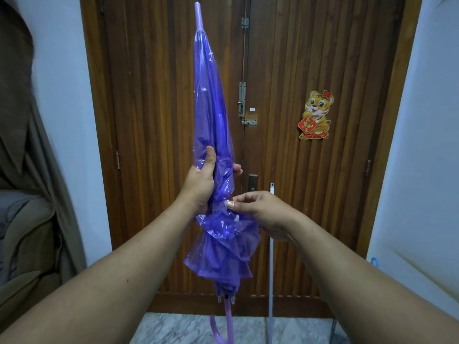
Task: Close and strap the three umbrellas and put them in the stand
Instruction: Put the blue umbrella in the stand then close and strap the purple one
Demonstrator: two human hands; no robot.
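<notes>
Two bare forearms are reaching up from the bottom corners of the head view, meeting at a purple umbrella (211, 115) that is standing almost upright in mid-air, tip pointing up and curved handle (227, 326) hanging low over the marble floor (178, 328). Its translucent canopy is folded in against the shaft, loose and crumpled toward the lower end. The left hand (201, 184) is wrapping around the folded canopy about halfway down — thumb lying up along the near side, fingertips showing past the far edge. The right hand (258, 209) is sitting just below and to the right, its thumb and forefinger pinching at a narrow strap (219, 206) that is running across the canopy; whether the strap is fastened cannot be told.

Behind the umbrella a wooden double door (285, 70) is filling the background, with a tiger sticker (315, 115) on its right leaf. A pale pole (271, 256) is leaning upright against the door, just right of the hands. A brown curtain (29, 145) is hanging at the far left, beside a white wall (64, 95).
</notes>
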